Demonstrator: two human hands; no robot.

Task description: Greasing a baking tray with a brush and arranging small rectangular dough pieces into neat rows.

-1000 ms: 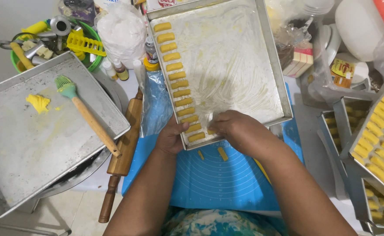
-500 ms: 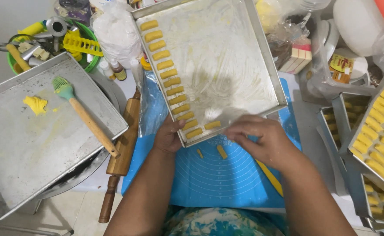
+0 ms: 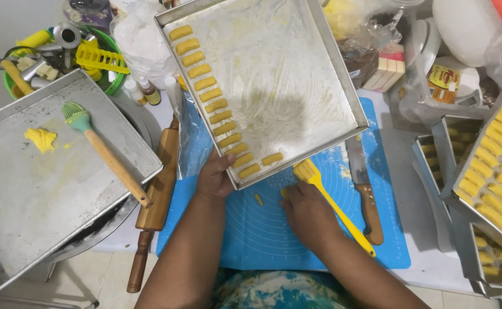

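Note:
A large metal baking tray [image 3: 296,68] lies tilted over a blue silicone mat [image 3: 262,240]. A row of several yellow dough sticks [image 3: 205,83] runs along the tray's left side, and one more stick [image 3: 272,158] lies beside the row's near end. My left hand [image 3: 213,174] grips the tray's near corner. My right hand [image 3: 307,213] rests on the mat just below the tray, its fingertips pinched on a small dough piece [image 3: 284,193]. Another small dough piece [image 3: 258,199] lies loose on the mat between my hands.
A yellow brush [image 3: 334,209] and a wooden-handled knife [image 3: 366,197] lie on the mat at right. At left are a second tray [image 3: 28,194] with a green brush [image 3: 99,151], and a rolling pin [image 3: 153,200]. Trays of dough sticks [image 3: 494,171] stand at right, clutter behind.
My right hand left the tray's near edge and dropped to the mat onto a dough piece. One more stick now lies in the tray. The yellow brush is uncovered.

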